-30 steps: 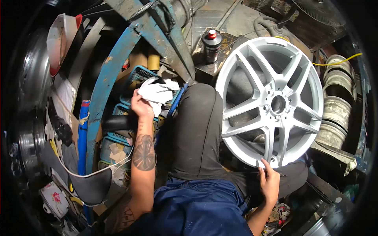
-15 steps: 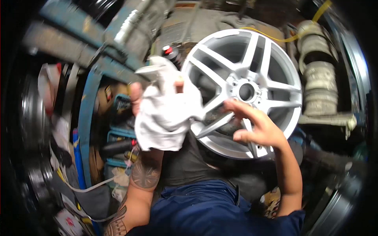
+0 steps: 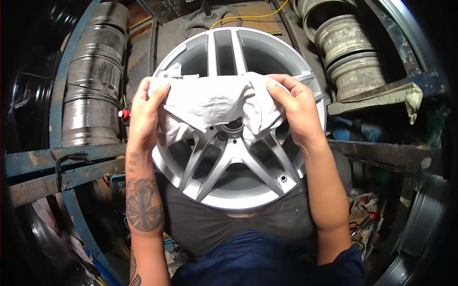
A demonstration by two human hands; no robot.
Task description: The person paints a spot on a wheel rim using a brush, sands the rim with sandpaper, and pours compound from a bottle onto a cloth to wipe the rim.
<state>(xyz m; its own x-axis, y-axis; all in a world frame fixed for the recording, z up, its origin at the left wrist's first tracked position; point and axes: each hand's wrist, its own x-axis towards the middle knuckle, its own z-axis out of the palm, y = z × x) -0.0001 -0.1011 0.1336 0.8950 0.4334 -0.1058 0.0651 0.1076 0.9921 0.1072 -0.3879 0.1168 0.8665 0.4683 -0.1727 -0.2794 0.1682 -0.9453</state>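
Note:
A white cloth (image 3: 207, 97) is stretched between my two hands, with folds hanging down on both sides. My left hand (image 3: 149, 107) pinches its left end between thumb and fingers. At the other end, my right hand (image 3: 296, 107) grips a bunched part of it. Directly below lies a silver alloy wheel rim (image 3: 238, 193), face up in front of my lap. The cloth covers part of the spokes and most of the hub. I cannot tell whether the cloth touches the wheel.
Stacked metal rims (image 3: 93, 95) stand in a rack at left, and dusty rims (image 3: 350, 57) at right. A bottle with a red and white cap (image 3: 124, 114) is just left of my left hand. A yellow hose (image 3: 253, 17) runs behind the wheel. Blue metal bars (image 3: 67, 162) flank me.
My right hand was free over the wheel and now grips the cloth too. The cloth has moved from left of the wheel to over it, spread between both hands. The view has turned.

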